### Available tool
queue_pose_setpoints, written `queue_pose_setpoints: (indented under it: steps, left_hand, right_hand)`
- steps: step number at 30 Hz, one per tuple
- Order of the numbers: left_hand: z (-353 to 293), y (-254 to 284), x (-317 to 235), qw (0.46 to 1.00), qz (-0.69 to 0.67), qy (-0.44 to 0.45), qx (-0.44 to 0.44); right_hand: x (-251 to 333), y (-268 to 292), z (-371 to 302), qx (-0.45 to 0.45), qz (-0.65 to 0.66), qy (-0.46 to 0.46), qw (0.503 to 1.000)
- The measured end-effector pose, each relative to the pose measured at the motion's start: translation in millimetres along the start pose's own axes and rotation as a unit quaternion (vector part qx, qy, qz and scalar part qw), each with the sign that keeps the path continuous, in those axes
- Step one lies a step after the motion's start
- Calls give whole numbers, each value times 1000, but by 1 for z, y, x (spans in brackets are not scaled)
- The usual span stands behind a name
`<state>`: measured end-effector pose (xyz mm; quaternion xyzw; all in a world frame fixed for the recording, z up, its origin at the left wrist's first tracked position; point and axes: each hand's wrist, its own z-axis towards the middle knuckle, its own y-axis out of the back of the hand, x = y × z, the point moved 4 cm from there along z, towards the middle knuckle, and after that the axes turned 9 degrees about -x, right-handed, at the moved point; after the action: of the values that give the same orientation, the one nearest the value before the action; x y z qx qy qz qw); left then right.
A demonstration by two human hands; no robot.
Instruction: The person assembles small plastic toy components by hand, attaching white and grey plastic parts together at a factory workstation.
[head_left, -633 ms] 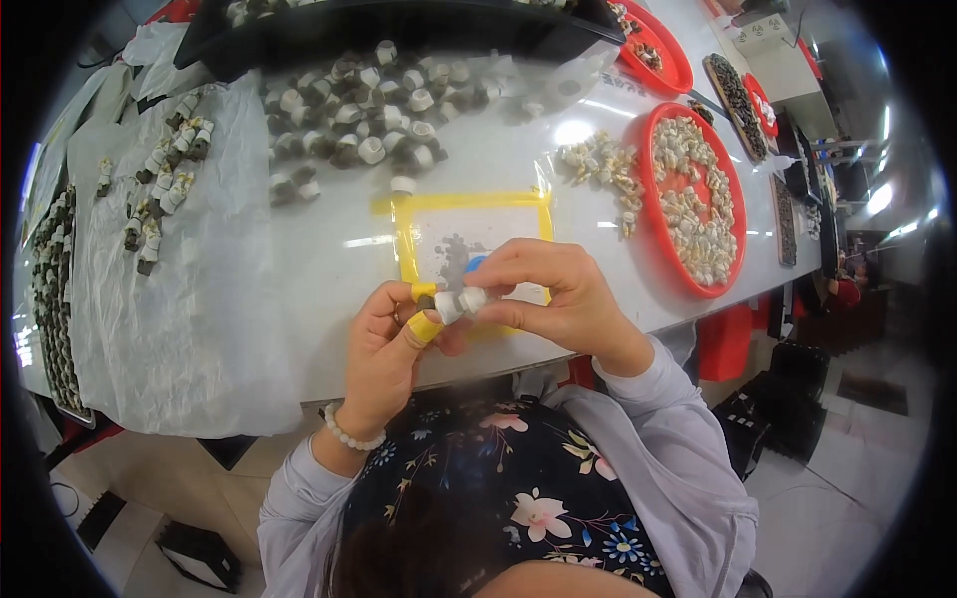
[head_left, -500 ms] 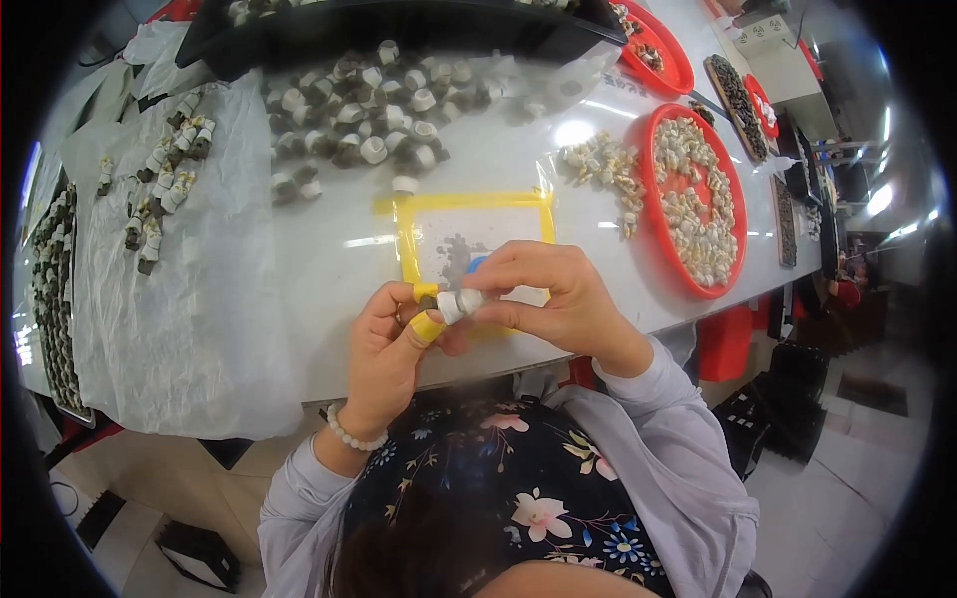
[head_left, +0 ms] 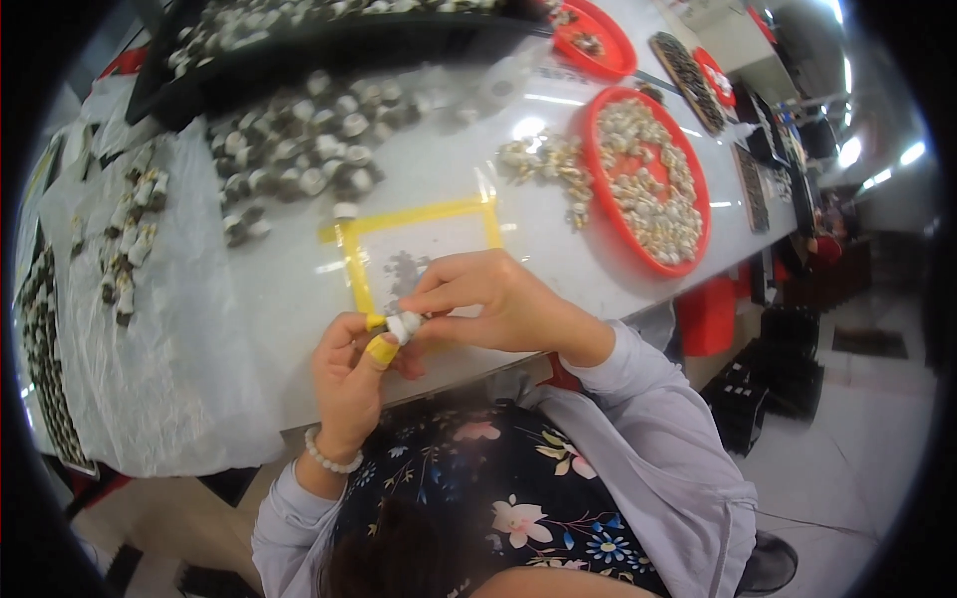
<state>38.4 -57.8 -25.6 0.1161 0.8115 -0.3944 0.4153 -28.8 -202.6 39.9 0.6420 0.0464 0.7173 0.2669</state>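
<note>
Between my two hands is a small white piece with a dark end (head_left: pixel 403 326), held over the near edge of the white table. My left hand (head_left: pixel 346 384), with yellow tape round its thumb and forefinger, pinches it from the left. My right hand (head_left: pixel 490 304) grips its other side between thumb and fingers; the fingertips hide part of it. Just beyond the hands, a pale sheet framed with yellow tape (head_left: pixel 414 211) lies on the table, with small grey spots on it. Several loose white-and-dark pieces (head_left: pixel 311 181) are scattered farther off to the left.
A red round tray (head_left: pixel 595 171) of small cream-coloured pieces stands at the right, with a loose heap (head_left: pixel 550 167) beside it. A black bin (head_left: pixel 399 50) stands at the back. White plastic sheeting (head_left: pixel 169 369) bearing finished-looking pieces (head_left: pixel 130 239) covers the left side.
The view has turned, so the table things appear farther left. Both hands still hold the small white piece. A blue spot beside the right fingertips no longer shows.
</note>
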Motion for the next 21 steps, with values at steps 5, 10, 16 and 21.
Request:
queue_pose_setpoints:
  steps: [5,10,16,21]
  left_hand:
    - [-6,-2,-7,999,12,30,-5]
    - [-41,26,-58,996,66,-35,-57]
    - [-45,92,-148,834,369,-346,-221]
    - [-20,123,-184,636,627,-351,-281]
  right_hand:
    - [-4,31,-12,-22,-76,-12,997]
    - [-23,104,-41,-225,-416,-92,876]
    - [-44,111,-56,-189,-533,-102,819]
    - [-34,88,-35,-198,-415,-68,885]
